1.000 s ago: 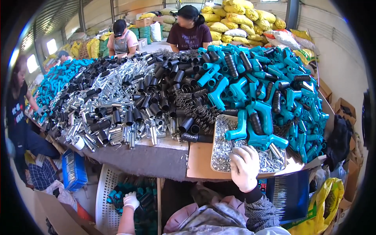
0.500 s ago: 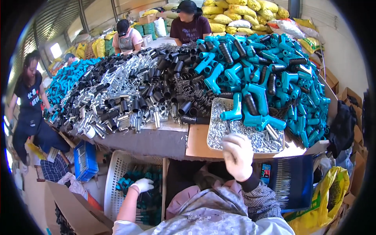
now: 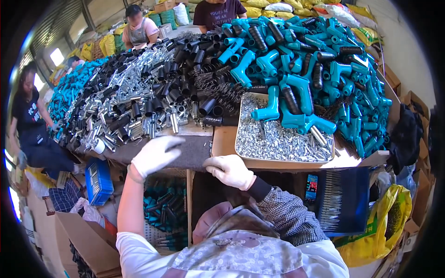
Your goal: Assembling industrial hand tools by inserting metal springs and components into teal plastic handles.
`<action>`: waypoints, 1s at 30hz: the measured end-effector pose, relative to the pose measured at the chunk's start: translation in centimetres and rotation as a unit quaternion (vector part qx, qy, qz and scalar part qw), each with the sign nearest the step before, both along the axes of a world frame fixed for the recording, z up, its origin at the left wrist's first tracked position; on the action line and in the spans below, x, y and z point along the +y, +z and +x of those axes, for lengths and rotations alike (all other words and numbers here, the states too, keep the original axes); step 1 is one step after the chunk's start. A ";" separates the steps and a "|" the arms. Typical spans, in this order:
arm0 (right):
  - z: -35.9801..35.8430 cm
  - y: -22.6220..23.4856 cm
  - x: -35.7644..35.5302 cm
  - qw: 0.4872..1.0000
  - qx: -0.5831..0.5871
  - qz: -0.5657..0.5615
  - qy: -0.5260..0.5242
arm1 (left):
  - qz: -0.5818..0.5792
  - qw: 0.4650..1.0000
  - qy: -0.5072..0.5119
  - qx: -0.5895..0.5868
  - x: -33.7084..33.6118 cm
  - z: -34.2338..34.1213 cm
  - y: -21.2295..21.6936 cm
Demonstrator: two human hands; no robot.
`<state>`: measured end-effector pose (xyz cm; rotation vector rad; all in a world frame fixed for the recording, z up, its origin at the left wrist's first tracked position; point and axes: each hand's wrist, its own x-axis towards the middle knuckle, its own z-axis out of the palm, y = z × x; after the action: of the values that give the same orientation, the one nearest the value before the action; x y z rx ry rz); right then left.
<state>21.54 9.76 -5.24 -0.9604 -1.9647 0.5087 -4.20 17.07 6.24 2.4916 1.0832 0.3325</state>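
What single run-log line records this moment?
left hand: gloved, raised over table edge | right hand: gloved, beside tray of small metal parts

Both the left hand (image 3: 155, 155) and the right hand (image 3: 230, 170) wear white gloves, the right above a black cuff and a grey checked sleeve (image 3: 289, 215). Beyond the silver tray (image 3: 283, 141) of shiny metal bits lie teal pistol-shaped housings (image 3: 301, 92); to its left sit black tubes (image 3: 185, 69) and silver fittings (image 3: 139, 97). Below the tray's left, a blue basket (image 3: 98, 180); to its lower right, a yellow bag (image 3: 387, 227).

White gloves on left hand (image 3: 155, 156) and right hand (image 3: 230, 171), checked right sleeve.
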 end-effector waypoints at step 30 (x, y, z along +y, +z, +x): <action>-0.9 0.6 -0.4 0.999 -0.005 0.000 -0.044 | 0.273 0.939 0.189 0.089 13.0 5.0 -5.1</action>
<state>20.61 9.33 -4.65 -1.0464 -1.9224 0.4559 0.84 30.03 1.13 2.8097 1.7552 0.5981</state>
